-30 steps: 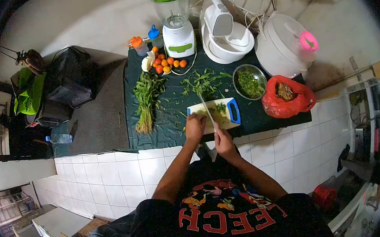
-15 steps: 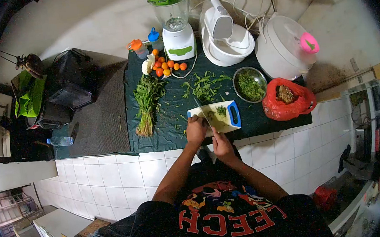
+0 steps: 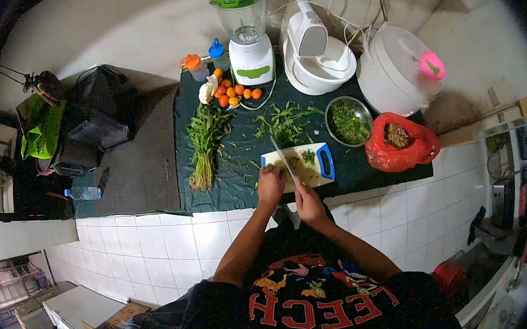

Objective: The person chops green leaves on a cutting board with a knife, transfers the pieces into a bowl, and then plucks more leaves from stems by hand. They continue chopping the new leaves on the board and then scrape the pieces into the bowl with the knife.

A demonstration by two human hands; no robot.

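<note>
My right hand [image 3: 308, 202] is closed round the handle of a knife [image 3: 283, 157], whose blade points up and left across the cutting board [image 3: 315, 175]. Beside the blade, my left hand [image 3: 271, 183] rests on the board's left part with its fingers curled down; whatever lies under them is hidden. A small pile of chopped greens [image 3: 308, 156] sits on the board near its blue handle. Loose leafy stems [image 3: 286, 122] are spread behind the board. More chopped greens fill a steel bowl [image 3: 349, 121] to the right. A bundle of leafy greens [image 3: 203, 145] lies at left.
A red plastic bag [image 3: 401, 145] stands at the right. Behind are a blender [image 3: 252, 58], a white stand mixer [image 3: 317, 58], a large white container [image 3: 394, 69] and small orange tomatoes [image 3: 239, 90]. A water bottle [image 3: 83, 193] lies on the far left.
The knife has shifted slightly and stands a little steeper beside my left hand. The view has tilted slightly, so the table's items appear a little lower.
</note>
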